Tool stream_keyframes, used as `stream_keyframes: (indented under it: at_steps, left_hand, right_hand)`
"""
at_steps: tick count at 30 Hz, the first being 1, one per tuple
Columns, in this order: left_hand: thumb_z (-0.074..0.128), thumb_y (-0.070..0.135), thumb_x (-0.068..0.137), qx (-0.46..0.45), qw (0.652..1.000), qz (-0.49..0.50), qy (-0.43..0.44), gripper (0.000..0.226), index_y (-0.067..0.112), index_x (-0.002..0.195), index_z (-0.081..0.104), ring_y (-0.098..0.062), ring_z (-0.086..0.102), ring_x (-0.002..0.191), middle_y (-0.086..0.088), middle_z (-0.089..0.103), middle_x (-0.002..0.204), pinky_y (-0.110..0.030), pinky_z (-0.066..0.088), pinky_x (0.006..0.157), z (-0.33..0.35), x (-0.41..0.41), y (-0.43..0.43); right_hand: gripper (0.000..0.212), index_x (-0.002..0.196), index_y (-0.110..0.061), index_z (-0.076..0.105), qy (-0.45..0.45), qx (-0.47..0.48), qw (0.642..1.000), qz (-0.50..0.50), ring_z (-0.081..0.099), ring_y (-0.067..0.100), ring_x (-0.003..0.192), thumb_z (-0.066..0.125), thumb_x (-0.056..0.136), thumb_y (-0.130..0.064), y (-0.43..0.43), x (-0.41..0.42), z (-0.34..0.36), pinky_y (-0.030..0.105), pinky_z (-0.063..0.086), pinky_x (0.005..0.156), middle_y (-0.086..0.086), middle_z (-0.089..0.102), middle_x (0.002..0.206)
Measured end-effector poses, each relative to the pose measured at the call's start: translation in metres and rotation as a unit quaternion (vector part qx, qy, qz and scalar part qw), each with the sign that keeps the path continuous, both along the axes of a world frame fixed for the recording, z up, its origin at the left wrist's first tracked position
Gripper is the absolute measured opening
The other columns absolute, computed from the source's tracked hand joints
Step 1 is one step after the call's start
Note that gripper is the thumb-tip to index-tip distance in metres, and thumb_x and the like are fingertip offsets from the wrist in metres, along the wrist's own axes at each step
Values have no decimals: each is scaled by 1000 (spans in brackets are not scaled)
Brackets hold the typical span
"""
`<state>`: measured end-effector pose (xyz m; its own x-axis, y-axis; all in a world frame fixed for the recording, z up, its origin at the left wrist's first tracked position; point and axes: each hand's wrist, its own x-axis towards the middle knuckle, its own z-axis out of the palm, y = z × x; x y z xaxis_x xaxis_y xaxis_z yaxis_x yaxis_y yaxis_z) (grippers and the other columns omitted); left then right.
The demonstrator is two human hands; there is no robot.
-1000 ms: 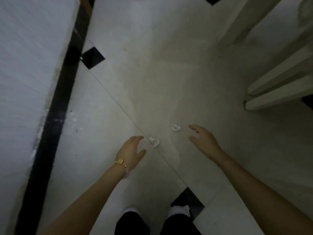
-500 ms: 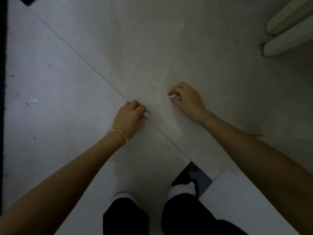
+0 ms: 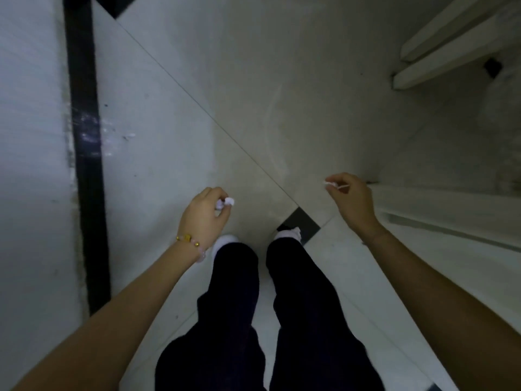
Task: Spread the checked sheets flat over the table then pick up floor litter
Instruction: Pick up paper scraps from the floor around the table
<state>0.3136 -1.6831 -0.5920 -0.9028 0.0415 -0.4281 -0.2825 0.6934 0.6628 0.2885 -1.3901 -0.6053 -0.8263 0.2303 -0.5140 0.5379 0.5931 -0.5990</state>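
Note:
My left hand (image 3: pixel 204 215), with a gold bracelet at the wrist, is lifted off the floor and pinches a small crumpled white paper scrap (image 3: pixel 227 202) between thumb and fingers. To the right, my right hand (image 3: pixel 351 201) is also raised and holds a second small white scrap (image 3: pixel 330 184) at its fingertips. Both hands hang above the pale tiled floor (image 3: pixel 253 108), in front of my dark trousers and white shoes. No checked sheets or table top appear in this view.
A white wall (image 3: pixel 28 165) with a black skirting strip (image 3: pixel 87 165) runs down the left. White furniture bars (image 3: pixel 439 52) sit at the top right, and a white ledge (image 3: pixel 451 210) lies at the right. A small black tile inset (image 3: pixel 303 221) is by my right shoe.
Both hands closed on the two white scraps on the floor, then lifted them up. The view rose as I straightened, and the floor where the scraps lay is now bare.

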Motion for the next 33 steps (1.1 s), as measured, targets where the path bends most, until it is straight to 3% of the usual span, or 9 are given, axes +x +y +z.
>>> stream_keyframes:
  at_steps: [2,6,8,13,17,21,26,31,33]
  left_hand:
    - [57,10,91,9,999,26,-46,15,0,81,59,-22,54,77,-10,57,81,-31,45,69,37,13,-7]
    - [58,11,91,48,984,106,-134,17,8,74,53,-17,53,75,-7,61,78,-25,42,67,92,29,-17]
    - [60,12,90,68,972,149,-169,14,8,77,55,-14,49,72,-1,55,74,-20,40,64,108,31,-17]
    - [64,14,88,87,954,215,-190,12,2,86,62,-13,48,71,-2,55,75,-6,39,56,124,36,-16]
    - [64,12,87,83,950,216,-211,11,7,80,58,-16,51,75,-4,54,73,-21,42,67,122,46,-13]
    - [61,9,88,92,949,209,-219,10,13,79,59,-22,56,81,-15,62,86,-30,46,75,114,58,-4]
    - [49,-2,93,116,953,189,-205,18,8,98,63,-14,59,73,-12,61,93,-5,47,61,91,67,14]
    - [45,-8,92,138,955,169,-203,21,6,91,61,-15,56,70,-11,59,92,-3,46,57,31,79,27]
    - [46,-8,92,151,951,174,-206,20,5,93,61,-16,56,70,-11,59,91,-5,46,56,3,84,31]
  right_hand:
    - [15,101,-9,68,-16,-6,999,-47,59,16,87,62,89,-15,4,22,36,9,45,74,8,68,99]
    - [10,96,-15,68,-57,-18,990,-131,62,22,93,63,87,-17,9,55,82,44,54,88,3,66,94]
    - [10,95,-15,68,-73,-18,985,-157,62,21,93,64,87,-17,8,65,96,49,53,89,3,66,93]
    - [10,96,-16,68,-103,-41,978,-178,61,20,92,64,87,-15,0,82,113,49,52,90,-5,63,86]
    - [10,95,-15,68,-119,-63,977,-168,60,18,90,63,86,-14,-8,92,111,47,52,91,-9,62,84]
    - [9,94,-16,67,-138,-90,975,-147,58,16,90,62,87,-11,-10,104,99,45,51,93,-4,62,87]
    - [13,100,-14,64,-147,-99,978,-107,58,17,92,58,90,-10,0,121,65,42,52,92,2,62,95]
    - [19,98,-9,70,-140,-94,983,-73,57,15,85,51,94,-7,5,134,-2,39,52,83,11,68,100]
    - [16,100,-7,70,-139,-91,984,-61,57,15,89,56,92,-10,2,143,-34,29,50,83,6,65,99]
